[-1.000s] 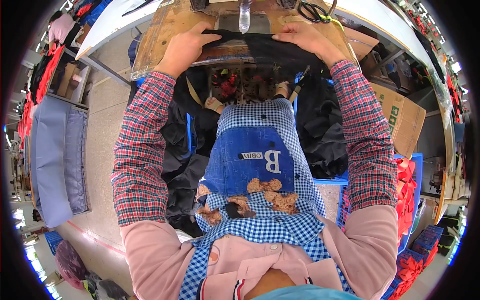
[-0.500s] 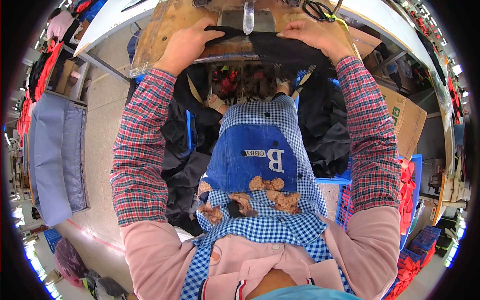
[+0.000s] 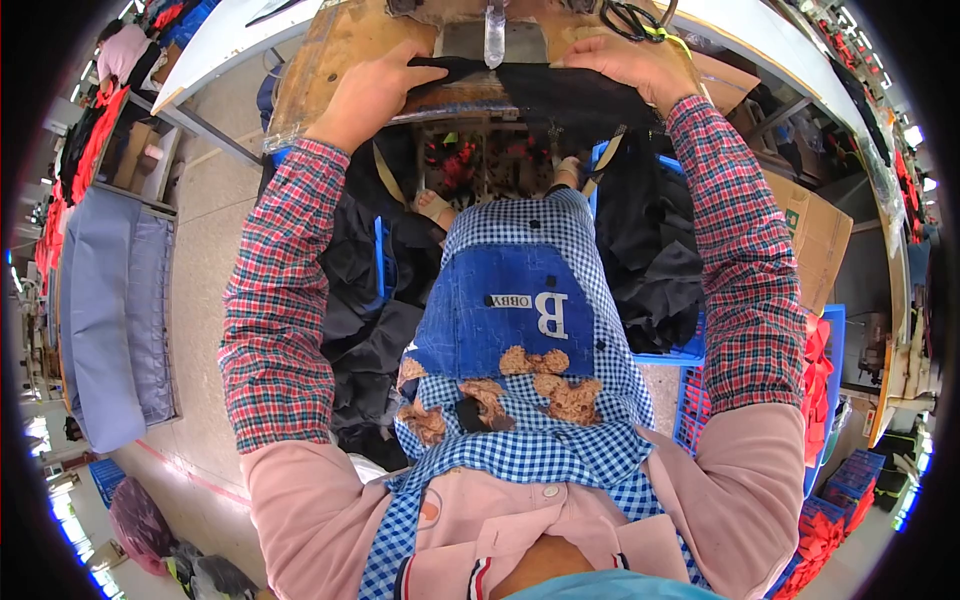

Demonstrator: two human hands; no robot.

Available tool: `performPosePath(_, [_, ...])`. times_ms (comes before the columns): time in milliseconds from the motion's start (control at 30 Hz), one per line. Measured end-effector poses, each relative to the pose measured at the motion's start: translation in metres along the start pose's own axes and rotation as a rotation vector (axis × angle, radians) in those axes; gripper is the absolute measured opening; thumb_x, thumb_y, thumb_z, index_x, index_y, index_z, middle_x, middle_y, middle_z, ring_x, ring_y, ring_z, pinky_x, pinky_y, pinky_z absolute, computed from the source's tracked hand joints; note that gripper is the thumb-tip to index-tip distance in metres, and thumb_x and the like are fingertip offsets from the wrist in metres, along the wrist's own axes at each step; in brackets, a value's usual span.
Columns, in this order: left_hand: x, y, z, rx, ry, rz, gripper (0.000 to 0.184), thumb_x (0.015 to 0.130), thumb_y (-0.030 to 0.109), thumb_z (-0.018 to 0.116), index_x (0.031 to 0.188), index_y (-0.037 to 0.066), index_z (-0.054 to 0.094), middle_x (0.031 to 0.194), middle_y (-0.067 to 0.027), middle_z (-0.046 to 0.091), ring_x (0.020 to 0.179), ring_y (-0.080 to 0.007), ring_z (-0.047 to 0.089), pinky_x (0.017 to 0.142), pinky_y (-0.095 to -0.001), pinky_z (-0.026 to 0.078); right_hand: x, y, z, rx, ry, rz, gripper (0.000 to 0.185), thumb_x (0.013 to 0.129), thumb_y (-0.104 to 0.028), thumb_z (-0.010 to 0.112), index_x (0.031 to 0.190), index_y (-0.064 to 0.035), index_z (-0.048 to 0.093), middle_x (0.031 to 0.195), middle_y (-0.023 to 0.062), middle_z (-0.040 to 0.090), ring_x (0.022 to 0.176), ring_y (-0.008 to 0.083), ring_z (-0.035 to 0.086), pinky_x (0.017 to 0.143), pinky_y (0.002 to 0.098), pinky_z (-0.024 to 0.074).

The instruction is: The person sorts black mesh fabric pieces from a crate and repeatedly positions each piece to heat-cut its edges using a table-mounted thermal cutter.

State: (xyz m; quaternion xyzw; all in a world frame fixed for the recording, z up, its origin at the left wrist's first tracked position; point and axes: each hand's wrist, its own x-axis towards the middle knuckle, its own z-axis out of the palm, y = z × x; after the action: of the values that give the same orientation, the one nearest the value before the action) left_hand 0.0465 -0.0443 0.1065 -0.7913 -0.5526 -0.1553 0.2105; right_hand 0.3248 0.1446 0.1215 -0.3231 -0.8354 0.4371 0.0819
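A strip of black fabric (image 3: pixel 570 92) lies along the front edge of the worn wooden table, part of it hanging over. My left hand (image 3: pixel 372 92) grips its left end, thumb and fingers closed on the cloth. At the other end, my right hand (image 3: pixel 628 70) pinches the upper edge, its fingertips pressed together. Between the two hands, a clear, narrow machine part (image 3: pixel 494 40) comes down at the fabric's far edge. A grey metal plate (image 3: pixel 465 42) is set in the tabletop just beyond the cloth.
Black-handled scissors (image 3: pixel 630 18) lie right of the machine. Dark cloth heaps (image 3: pixel 655 270) fill blue crates beside both legs. A cardboard box (image 3: pixel 815 235) and red pieces (image 3: pixel 817 380) are at the right. Grey-blue sheeting (image 3: pixel 100 310) hangs at the left. Another person (image 3: pixel 122 52) is far left.
Both hands keep their hold on the black fabric and have hardly moved. The whole view has shifted slightly. The person at far left has changed posture a little.
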Motion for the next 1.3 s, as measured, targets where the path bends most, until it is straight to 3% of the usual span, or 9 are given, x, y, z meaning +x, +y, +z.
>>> performPosePath(33, [-0.001,0.000,0.001,0.002,0.001,-0.003,0.041,0.075,0.001,0.061,0.110,0.021,0.067,0.112,-0.0053,0.058,0.083,-0.0284,0.063,0.070,-0.0386,0.053,0.001,-0.002,-0.002,0.007,-0.054,0.030,0.046,0.084,-0.031,0.067,0.117,-0.0004,0.059,0.103,0.0035,0.064,0.090,0.0094,0.061,0.080,0.0198,0.0480])
performPosePath(433, [-0.003,-0.007,0.001,0.007,-0.016,-0.044,0.045,0.073,-0.003,0.058,0.111,0.021,0.067,0.112,-0.0060,0.058,0.083,-0.0297,0.063,0.070,-0.0391,0.053,-0.008,-0.006,-0.001,-0.028,0.083,-0.004,0.059,0.081,-0.034,0.069,0.124,0.0035,0.053,0.109,0.0073,0.063,0.095,0.0121,0.061,0.081,0.0209,0.0484])
performPosePath(533, [-0.004,-0.010,0.003,-0.005,-0.010,-0.048,0.045,0.073,-0.003,0.058,0.110,0.021,0.068,0.111,-0.0060,0.058,0.083,-0.0298,0.063,0.070,-0.0390,0.053,-0.014,-0.018,-0.001,-0.011,0.038,0.029,0.048,0.082,-0.034,0.068,0.116,0.0004,0.060,0.104,0.0045,0.064,0.091,0.0102,0.061,0.077,0.0202,0.0491])
performPosePath(633, [-0.005,-0.010,0.004,-0.029,-0.003,-0.055,0.044,0.073,-0.003,0.057,0.109,0.020,0.068,0.111,-0.0057,0.058,0.083,-0.0299,0.063,0.069,-0.0387,0.053,0.007,0.004,-0.003,0.011,-0.019,-0.126,0.034,0.084,-0.032,0.065,0.102,-0.0034,0.066,0.097,0.0024,0.064,0.086,0.0076,0.061,0.072,0.0197,0.0494])
performPosePath(733, [-0.004,-0.010,0.005,-0.051,0.016,-0.046,0.043,0.073,-0.002,0.057,0.108,0.020,0.068,0.111,-0.0056,0.058,0.082,-0.0300,0.063,0.069,-0.0385,0.053,0.016,0.007,-0.001,-0.014,-0.003,-0.080,0.041,0.081,-0.040,0.065,0.105,-0.0058,0.068,0.096,0.0023,0.063,0.089,0.0124,0.057,0.081,0.0257,0.0442])
performPosePath(933, [-0.003,-0.007,0.003,-0.032,0.014,-0.048,0.041,0.074,0.000,0.057,0.108,0.020,0.068,0.110,-0.0056,0.058,0.082,-0.0301,0.063,0.069,-0.0385,0.053,0.021,0.008,-0.003,-0.040,-0.032,-0.086,0.041,0.080,-0.041,0.065,0.101,-0.0058,0.069,0.096,0.0035,0.064,0.091,0.0137,0.058,0.082,0.0261,0.0440])
performPosePath(1033, [-0.003,-0.006,0.002,-0.029,0.013,-0.051,0.042,0.074,0.000,0.057,0.108,0.020,0.068,0.111,-0.0057,0.058,0.083,-0.0300,0.063,0.070,-0.0386,0.053,0.020,0.005,-0.002,-0.091,-0.035,-0.119,0.031,0.086,-0.032,0.060,0.092,-0.0032,0.067,0.085,0.0007,0.060,0.078,0.0111,0.059,0.071,0.0240,0.0475])
performPosePath(1133, [-0.003,-0.005,0.002,-0.032,0.005,-0.058,0.042,0.074,-0.001,0.057,0.108,0.020,0.068,0.111,-0.0059,0.058,0.084,-0.0299,0.063,0.071,-0.0387,0.053,0.020,0.012,0.000,-0.159,0.069,-0.264,0.031,0.086,-0.033,0.061,0.092,-0.0029,0.067,0.087,0.0005,0.059,0.079,0.0113,0.059,0.071,0.0239,0.0476])
performPosePath(1300, [-0.002,-0.004,0.000,-0.037,0.004,-0.059,0.044,0.073,-0.003,0.055,0.108,0.020,0.068,0.112,-0.0062,0.058,0.085,-0.0300,0.063,0.072,-0.0389,0.053,0.019,0.003,-0.003,-0.018,-0.075,-0.080,0.037,0.079,-0.039,0.066,0.097,-0.0070,0.070,0.088,0.0017,0.066,0.084,0.0119,0.059,0.076,0.0242,0.0447])
